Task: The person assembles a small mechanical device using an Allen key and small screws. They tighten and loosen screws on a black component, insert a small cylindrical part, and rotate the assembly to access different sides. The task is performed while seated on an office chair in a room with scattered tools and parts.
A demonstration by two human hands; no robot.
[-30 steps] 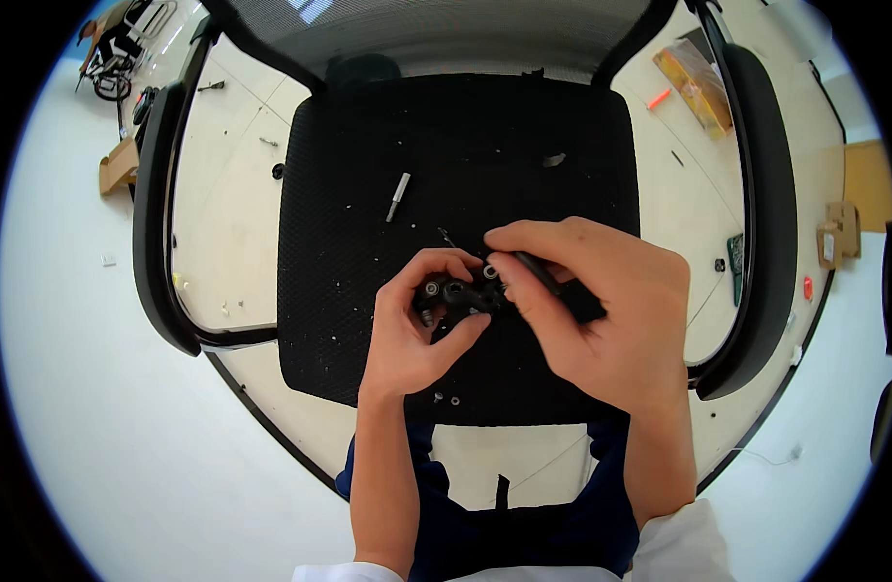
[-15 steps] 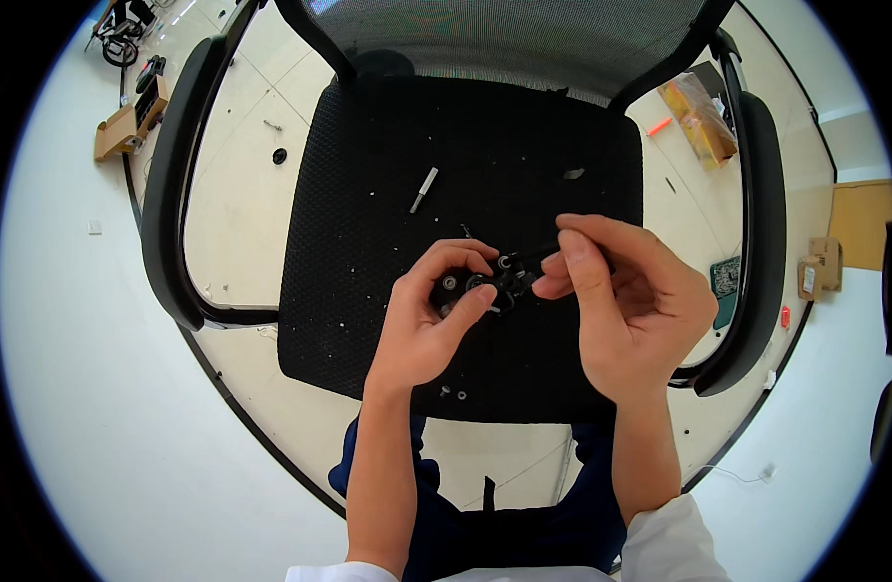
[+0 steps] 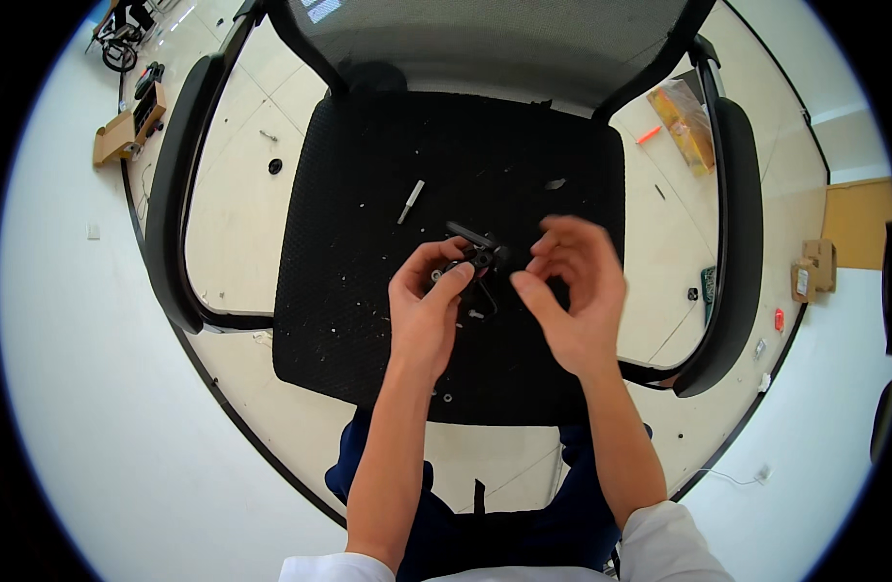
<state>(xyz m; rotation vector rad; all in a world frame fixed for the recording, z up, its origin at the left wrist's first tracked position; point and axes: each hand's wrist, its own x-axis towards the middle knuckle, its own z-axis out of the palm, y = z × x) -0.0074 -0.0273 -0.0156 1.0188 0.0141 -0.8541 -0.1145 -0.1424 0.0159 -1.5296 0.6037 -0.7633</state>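
My left hand (image 3: 425, 315) is closed on a small black mechanical part (image 3: 484, 256) with a flat black arm pointing up and left and a metal ring near the fingertips. What exactly the part is, I cannot make out. To its right, my right hand (image 3: 580, 310) is raised with thumb and fingers apart, slightly blurred, touching nothing that shows. Both hands are over the black chair seat (image 3: 359, 291). Below the part, a small bright metal piece (image 3: 476, 314) shows. Farther up the seat lies a white-and-grey rod (image 3: 412, 202).
Black armrests (image 3: 179, 194) flank the seat, and a mesh backrest (image 3: 494, 48) rises behind. A grey scrap (image 3: 556, 183) and a small washer (image 3: 448, 398) lie on the seat. On the floor are an opened cardboard box (image 3: 116, 141), a yellow plastic-wrapped package (image 3: 686, 126) and an orange stick (image 3: 649, 135).
My right hand has come away from the black part, moved left and opened its fingers. The part has turned in my left hand, its flat arm now showing at the top. The view has shifted slightly.
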